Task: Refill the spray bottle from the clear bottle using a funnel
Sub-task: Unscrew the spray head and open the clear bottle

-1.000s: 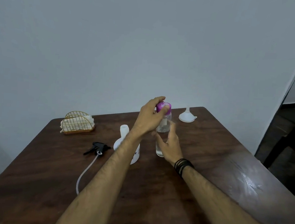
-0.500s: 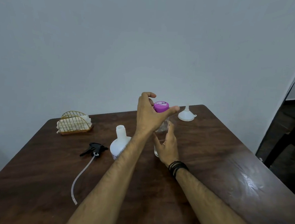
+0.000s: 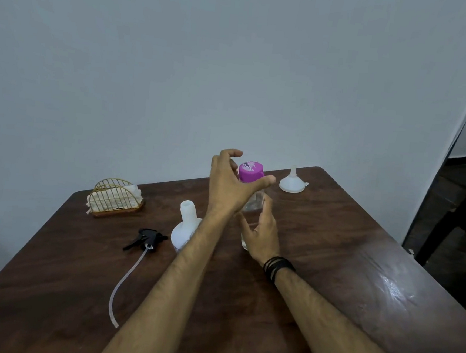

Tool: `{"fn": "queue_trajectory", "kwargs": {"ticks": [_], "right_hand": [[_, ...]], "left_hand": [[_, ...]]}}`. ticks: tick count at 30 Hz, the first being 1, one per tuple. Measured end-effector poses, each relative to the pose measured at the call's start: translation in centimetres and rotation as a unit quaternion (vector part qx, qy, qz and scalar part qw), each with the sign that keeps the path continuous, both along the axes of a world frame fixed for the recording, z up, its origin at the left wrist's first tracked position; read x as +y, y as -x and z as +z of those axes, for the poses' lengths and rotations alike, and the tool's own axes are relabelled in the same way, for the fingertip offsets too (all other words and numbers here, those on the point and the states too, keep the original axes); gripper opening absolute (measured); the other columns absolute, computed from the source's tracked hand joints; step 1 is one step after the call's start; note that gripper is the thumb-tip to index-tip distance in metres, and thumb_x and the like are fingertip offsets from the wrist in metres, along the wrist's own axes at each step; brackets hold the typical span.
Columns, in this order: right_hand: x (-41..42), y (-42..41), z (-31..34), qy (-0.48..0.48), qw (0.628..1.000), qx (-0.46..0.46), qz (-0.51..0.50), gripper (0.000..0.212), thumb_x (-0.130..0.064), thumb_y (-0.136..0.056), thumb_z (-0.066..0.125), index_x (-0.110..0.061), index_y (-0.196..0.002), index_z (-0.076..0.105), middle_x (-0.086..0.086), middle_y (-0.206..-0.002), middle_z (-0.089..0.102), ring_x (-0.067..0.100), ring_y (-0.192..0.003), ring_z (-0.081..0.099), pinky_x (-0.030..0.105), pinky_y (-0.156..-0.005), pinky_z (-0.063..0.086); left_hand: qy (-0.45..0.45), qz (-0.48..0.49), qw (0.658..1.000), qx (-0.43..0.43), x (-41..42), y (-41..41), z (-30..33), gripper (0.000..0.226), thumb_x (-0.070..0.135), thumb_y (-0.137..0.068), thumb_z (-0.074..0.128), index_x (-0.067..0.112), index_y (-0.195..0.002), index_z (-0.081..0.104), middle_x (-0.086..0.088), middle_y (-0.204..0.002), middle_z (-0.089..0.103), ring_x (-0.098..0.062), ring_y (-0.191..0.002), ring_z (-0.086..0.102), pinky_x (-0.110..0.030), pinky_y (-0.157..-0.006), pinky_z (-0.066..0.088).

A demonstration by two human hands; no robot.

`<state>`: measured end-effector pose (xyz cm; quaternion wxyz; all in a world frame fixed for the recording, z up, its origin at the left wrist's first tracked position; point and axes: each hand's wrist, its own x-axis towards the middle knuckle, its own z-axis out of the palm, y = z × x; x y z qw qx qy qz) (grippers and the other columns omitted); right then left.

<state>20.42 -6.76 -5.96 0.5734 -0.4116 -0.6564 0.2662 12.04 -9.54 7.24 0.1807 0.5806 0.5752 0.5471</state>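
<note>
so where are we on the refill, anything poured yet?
Nothing poured. Done: the sprayer head lies on the table beside the open-necked spray bottle. In hand: left hand at the purple cap, right hand around the clear bottle. Left: uncap, seat the funnel, pour.

Left hand [image 3: 232, 189] grips purple cap [image 3: 250, 172]; right hand [image 3: 261, 231] steadies clear bottle [image 3: 253, 203].

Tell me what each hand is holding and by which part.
Left hand grips the clear bottle's purple cap; right hand steadies its lower body.
</note>
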Motion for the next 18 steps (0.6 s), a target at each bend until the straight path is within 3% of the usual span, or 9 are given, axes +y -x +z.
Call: {"fn": "queue_trajectory", "kwargs": {"ticks": [4,6,8,10,13,15,18], "right_hand": [[-0.2,-0.1,0.2,0.013,1.0,0.007,0.012,0.069,-0.057,-0.086,0.065,-0.039,-0.141,0.027,-0.006,-0.14,0.055,0.01,-0.124,0.057,0.037,-0.096,0.055],[-0.2,0.0,0.1,0.011,1.0,0.001,0.007,0.069,-0.058,-0.086,0.064,-0.036,-0.14,0.028,-0.005,-0.139,0.055,0.009,-0.123,0.058,0.035,-0.096,0.055],[0.0,0.0,0.0,0.009,1.0,-0.005,0.004,0.069,-0.057,-0.086,0.065,-0.033,-0.14,0.029,-0.003,-0.139,0.055,0.01,-0.123,0.058,0.035,-0.097,0.055],[0.2,0.0,-0.1,0.012,1.0,-0.006,0.006,0.071,-0.057,-0.086,0.066,-0.03,-0.141,0.03,-0.001,-0.139,0.055,0.01,-0.123,0.058,0.035,-0.097,0.055],[0.3,0.1,-0.2,0.016,1.0,-0.008,0.005,0.072,-0.06,-0.086,0.065,-0.031,-0.142,0.029,-0.001,-0.142,0.054,0.011,-0.125,0.057,0.033,-0.098,0.054],[0.3,0.0,-0.2,0.02,1.0,-0.009,0.007,0.073,-0.063,-0.086,0.063,-0.033,-0.142,0.028,-0.002,-0.142,0.054,0.011,-0.126,0.057,0.033,-0.098,0.054],[0.1,-0.1,0.0,0.023,1.0,-0.001,0.017,0.073,-0.064,-0.085,0.062,-0.032,-0.142,0.029,-0.002,-0.141,0.055,0.011,-0.125,0.057,0.032,-0.096,0.054]], "left_hand": [[0.049,-0.108,0.993,0.017,0.0,-0.3,0.1,0.079,0.042,-0.084,0.076,0.025,-0.148,0.032,-0.001,-0.144,0.037,-0.014,-0.124,0.048,-0.006,-0.081,0.046],[0.06,-0.148,0.987,-0.011,-0.6,0.1,-0.1,0.069,0.031,-0.092,0.069,0.025,-0.149,0.031,-0.001,-0.144,0.042,-0.018,-0.127,0.051,-0.022,-0.096,0.052],[0.037,-0.128,0.99,-0.041,-1.0,0.3,-0.6,0.06,0.019,-0.094,0.068,0.025,-0.146,0.037,0.0,-0.14,0.049,-0.018,-0.127,0.054,-0.032,-0.103,0.052],[0.001,-0.057,0.996,-0.062,-1.0,0.5,-0.8,0.057,0.014,-0.089,0.074,0.024,-0.138,0.047,0.003,-0.127,0.06,-0.014,-0.119,0.06,-0.025,-0.096,0.054],[-0.023,0.028,0.998,-0.06,-0.5,0.4,-0.6,0.07,0.027,-0.073,0.09,0.024,-0.131,0.051,0.003,-0.112,0.062,-0.012,-0.102,0.064,-0.015,-0.078,0.053],[-0.01,0.036,0.999,-0.027,0.2,0.0,-0.2,0.078,0.036,-0.07,0.09,0.025,-0.134,0.046,0.001,-0.122,0.053,-0.014,-0.106,0.058,-0.013,-0.076,0.05],[0.036,-0.032,0.999,0.013,0.6,-0.6,0.4,0.079,0.038,-0.079,0.083,0.022,-0.143,0.039,-0.001,-0.139,0.044,-0.013,-0.113,0.053,-0.01,-0.078,0.046]]}}
